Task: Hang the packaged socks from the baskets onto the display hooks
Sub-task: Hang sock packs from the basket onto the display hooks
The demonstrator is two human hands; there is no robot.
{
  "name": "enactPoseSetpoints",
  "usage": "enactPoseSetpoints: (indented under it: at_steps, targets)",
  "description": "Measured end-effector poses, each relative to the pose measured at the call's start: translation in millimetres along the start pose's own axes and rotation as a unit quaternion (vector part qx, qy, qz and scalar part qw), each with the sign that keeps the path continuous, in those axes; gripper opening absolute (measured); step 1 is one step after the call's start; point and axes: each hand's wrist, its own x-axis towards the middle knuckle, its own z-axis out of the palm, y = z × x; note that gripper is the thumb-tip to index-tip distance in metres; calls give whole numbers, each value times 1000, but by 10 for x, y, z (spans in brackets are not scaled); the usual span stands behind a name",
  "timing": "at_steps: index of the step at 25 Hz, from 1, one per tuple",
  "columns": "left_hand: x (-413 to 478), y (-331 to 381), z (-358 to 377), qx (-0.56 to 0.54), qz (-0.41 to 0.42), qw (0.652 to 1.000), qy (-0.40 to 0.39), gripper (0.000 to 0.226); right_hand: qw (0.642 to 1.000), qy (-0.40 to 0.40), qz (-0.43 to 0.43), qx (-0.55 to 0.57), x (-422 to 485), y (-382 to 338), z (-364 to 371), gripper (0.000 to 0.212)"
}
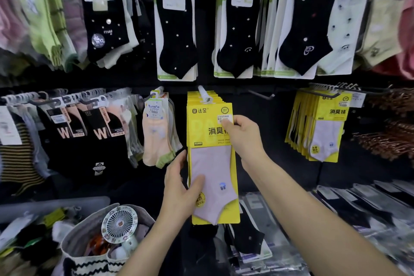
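A yellow sock pack [211,139] with a pale pink sock hangs at the front of a stack of like packs on a white-tipped display hook [204,94] in the middle of the lower row. My left hand [181,188] grips the pack's lower left edge, thumb across the pink sock. My right hand [240,136] pinches the pack's upper right edge beside the white label. A grey basket [44,208] with loose sock packs lies at the lower left.
A bare black hook [262,95] juts out right of the yellow stack, and more yellow packs [322,127] hang further right. A woven bag [94,255] holding a small white fan [119,223] stands at the bottom left. Flat packs of dark socks [358,213] cover the shelf at lower right.
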Motion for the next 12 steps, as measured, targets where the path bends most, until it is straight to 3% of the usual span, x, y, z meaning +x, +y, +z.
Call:
enactPoseSetpoints:
  at_steps: [7,12]
  targets:
    - [266,294,39,-28,42,999,6,66,1000,26,-15,5,16,-49,-25,43]
    - [289,427,39,-49,60,997,16,54,999,20,4,26,27,-56,-31,36]
